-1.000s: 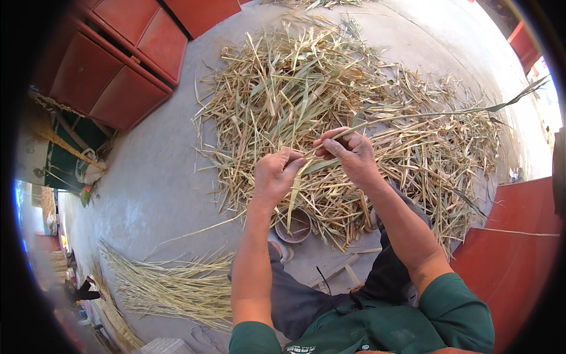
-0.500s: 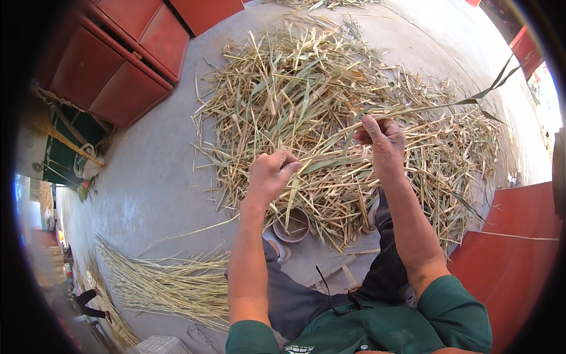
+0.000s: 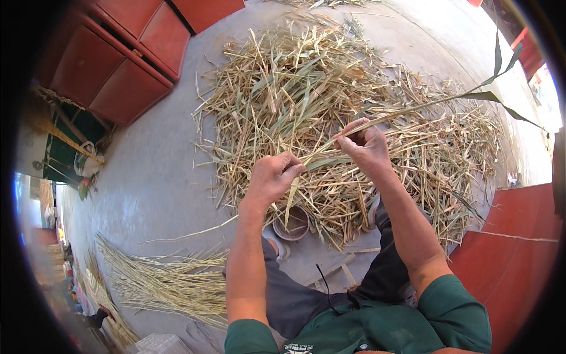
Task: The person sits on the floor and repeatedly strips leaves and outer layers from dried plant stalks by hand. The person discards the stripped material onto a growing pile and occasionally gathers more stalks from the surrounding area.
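Observation:
Between my hands runs a long reed stalk (image 3: 433,104), its green leafy tip (image 3: 494,88) reaching out to the upper right. My left hand (image 3: 275,177) is closed in a pinch on the stalk's lower part, and a pale leaf strip (image 3: 290,196) hangs beneath its fingers. My right hand (image 3: 367,147) grips the stalk farther up, thumb and fingers closed around it. Both hands are over a broad heap of dry leaves and husks (image 3: 283,100). My legs are on either side of a small round bowl (image 3: 292,224) on the floor.
Bare stalks (image 3: 165,280) lie in a bundle on the floor to the left. Red cabinets (image 3: 127,65) stand at the far left, and a red panel (image 3: 513,253) is at the right. Near my feet is a wooden piece (image 3: 337,270). A white wire crate (image 3: 165,344) sits at the lower left.
My right hand has moved left and slightly down, closer to my left hand. The stalk's leafy tip has swung and spread out at the right. My left hand has barely moved.

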`<state>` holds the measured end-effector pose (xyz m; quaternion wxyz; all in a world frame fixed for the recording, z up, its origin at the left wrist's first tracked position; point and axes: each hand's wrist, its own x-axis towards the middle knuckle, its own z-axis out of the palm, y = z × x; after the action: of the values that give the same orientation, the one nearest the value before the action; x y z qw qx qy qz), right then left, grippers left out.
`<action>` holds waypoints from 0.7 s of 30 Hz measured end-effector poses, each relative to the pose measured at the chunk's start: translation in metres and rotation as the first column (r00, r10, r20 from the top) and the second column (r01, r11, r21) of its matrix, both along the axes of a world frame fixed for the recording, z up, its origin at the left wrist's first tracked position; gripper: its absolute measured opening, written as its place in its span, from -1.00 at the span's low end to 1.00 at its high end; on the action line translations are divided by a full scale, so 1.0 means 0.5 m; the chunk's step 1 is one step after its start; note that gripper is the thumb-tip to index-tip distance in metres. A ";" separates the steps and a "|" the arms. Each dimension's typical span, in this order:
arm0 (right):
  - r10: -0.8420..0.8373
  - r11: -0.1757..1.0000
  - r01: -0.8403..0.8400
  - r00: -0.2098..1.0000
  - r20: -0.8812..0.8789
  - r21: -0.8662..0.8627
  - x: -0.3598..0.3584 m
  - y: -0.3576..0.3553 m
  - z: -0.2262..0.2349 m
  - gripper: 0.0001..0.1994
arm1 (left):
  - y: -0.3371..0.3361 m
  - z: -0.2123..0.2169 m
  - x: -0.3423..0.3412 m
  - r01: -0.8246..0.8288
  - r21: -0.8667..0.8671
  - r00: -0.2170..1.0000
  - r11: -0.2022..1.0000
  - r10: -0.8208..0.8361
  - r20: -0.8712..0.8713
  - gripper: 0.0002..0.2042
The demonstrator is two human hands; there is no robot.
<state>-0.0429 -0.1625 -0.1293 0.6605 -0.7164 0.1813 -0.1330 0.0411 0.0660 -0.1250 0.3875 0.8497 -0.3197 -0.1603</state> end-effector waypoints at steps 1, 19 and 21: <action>-0.035 0.999 0.035 0.999 0.012 -0.019 0.002 -0.002 -0.007 -0.89 | 0.006 0.011 -0.004 -0.020 0.017 0.998 1.000 0.021 -0.060 -0.84; -0.289 0.740 0.117 0.944 0.156 0.662 -0.114 -0.382 -0.178 -0.89 | 0.138 0.081 -0.078 -0.042 0.329 0.861 0.944 -0.133 0.491 -0.86; -0.444 0.562 0.179 0.889 0.112 0.807 -0.187 -0.628 -0.306 -0.81 | 0.128 0.087 -0.083 -0.011 0.298 0.842 0.955 -0.152 0.518 -0.83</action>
<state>-0.1365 -0.4768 -0.2823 0.8886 -0.2854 0.2422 -0.2652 -0.0004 0.1300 -0.0815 0.1482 0.8952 -0.4196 0.0239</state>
